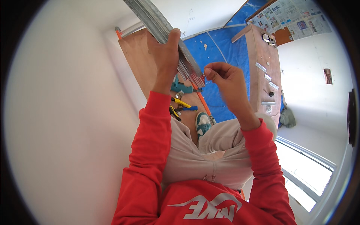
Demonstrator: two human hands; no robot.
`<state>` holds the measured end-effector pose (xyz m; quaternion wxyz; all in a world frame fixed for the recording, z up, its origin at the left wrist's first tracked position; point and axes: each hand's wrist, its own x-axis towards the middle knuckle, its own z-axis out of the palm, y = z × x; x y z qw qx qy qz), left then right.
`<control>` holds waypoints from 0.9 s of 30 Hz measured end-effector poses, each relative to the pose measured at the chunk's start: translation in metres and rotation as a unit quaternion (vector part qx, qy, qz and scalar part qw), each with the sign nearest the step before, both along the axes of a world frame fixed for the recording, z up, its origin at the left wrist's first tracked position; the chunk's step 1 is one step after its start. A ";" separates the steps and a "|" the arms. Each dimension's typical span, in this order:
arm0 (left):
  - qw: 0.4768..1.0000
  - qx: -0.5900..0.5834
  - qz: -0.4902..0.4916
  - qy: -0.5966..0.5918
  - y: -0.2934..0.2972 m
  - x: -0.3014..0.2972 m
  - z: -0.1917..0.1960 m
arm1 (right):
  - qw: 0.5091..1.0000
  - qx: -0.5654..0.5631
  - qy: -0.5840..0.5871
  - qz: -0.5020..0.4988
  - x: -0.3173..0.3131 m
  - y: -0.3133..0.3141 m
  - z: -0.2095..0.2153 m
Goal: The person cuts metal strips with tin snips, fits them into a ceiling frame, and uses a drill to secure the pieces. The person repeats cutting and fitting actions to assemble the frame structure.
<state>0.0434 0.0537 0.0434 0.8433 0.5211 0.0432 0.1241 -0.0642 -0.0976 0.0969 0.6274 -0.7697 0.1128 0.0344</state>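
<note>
As left grip (165, 54) clasps channels (149, 15), metallic, ridged

Ridged, shiny metal profiles (154, 21); matt wooden board (135, 54)

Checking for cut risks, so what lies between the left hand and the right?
In the head view, the near end of the metal channels lies there: the left hand grips them; whether the right hand touches them is unclear.

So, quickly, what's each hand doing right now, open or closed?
Left hand: closed around the long metal strips.
Right hand: closed in a pinch by the strips' near end; whether it holds anything is too small to tell.
</note>
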 end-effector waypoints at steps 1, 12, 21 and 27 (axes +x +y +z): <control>1.000 0.002 0.012 0.002 0.000 0.000 0.001 | 0.999 -0.044 -0.019 0.003 -0.002 0.002 -0.002; 0.997 -0.039 -0.001 0.062 0.007 0.003 -0.004 | 0.991 0.129 0.015 -0.029 0.002 0.006 -0.003; 0.997 0.031 0.014 0.068 0.002 0.002 -0.001 | 0.847 -0.369 -0.368 0.107 -0.007 0.001 -0.014; 0.996 -0.025 -0.021 0.088 0.013 0.006 -0.002 | 0.962 0.228 0.120 -0.090 0.005 -0.021 -0.013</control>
